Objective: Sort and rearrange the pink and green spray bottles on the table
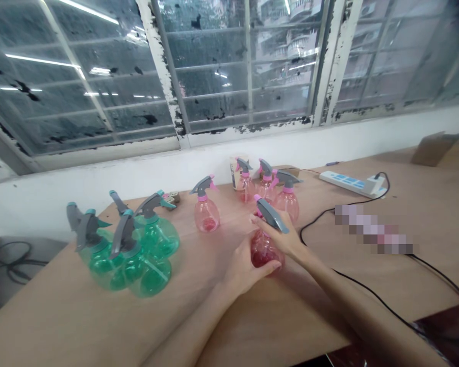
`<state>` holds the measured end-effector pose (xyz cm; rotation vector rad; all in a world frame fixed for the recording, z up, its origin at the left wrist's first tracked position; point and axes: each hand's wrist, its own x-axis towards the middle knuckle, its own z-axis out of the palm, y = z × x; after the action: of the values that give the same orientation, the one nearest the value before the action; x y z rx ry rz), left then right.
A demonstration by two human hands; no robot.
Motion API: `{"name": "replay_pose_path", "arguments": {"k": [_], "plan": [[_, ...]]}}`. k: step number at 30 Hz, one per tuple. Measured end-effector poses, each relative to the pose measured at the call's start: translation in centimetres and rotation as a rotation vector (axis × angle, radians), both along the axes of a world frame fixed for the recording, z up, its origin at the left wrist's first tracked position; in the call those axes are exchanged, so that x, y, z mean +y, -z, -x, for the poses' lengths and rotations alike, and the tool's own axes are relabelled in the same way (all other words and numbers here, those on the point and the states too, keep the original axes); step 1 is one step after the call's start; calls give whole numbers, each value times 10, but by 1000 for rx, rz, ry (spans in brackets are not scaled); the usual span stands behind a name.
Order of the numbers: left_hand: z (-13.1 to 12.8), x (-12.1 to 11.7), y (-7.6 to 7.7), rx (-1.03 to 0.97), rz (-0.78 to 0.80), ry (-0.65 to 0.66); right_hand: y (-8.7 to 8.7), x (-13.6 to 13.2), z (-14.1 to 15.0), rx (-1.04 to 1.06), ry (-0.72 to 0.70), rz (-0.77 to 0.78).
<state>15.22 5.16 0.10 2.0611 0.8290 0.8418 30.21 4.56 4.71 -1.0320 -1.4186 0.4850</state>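
Note:
A pink spray bottle [263, 245] with a grey and pink trigger head stands on the wooden table between my hands. My left hand [245, 267] is wrapped round the left side and front of its round body. Higher up, my right hand [281, 232] grips it at the neck, just under the spray head. Just behind it is another pink spray bottle [288, 204], with two more, a pink bottle [266, 189] and a pink bottle [246, 187], further back. One pink spray bottle [206, 214] stands apart to the left.
Several green spray bottles [149, 275] cluster on the table's left side. At the right lie a white power strip [348, 182], a black cable [317, 223] and a blurred-out object [371, 229]. A cardboard box [432, 149] sits at the far right. Windows [245, 66] rise behind the table.

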Motion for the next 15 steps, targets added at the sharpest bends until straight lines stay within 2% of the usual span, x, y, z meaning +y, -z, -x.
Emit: {"name": "replay_pose_path", "arguments": {"k": [5, 15], "plan": [[-1, -2, 0, 8, -4, -2, 3, 0, -2, -2, 30, -6], [2, -7, -4, 61, -38, -20, -1, -2, -3, -37, -72, 2]]}}
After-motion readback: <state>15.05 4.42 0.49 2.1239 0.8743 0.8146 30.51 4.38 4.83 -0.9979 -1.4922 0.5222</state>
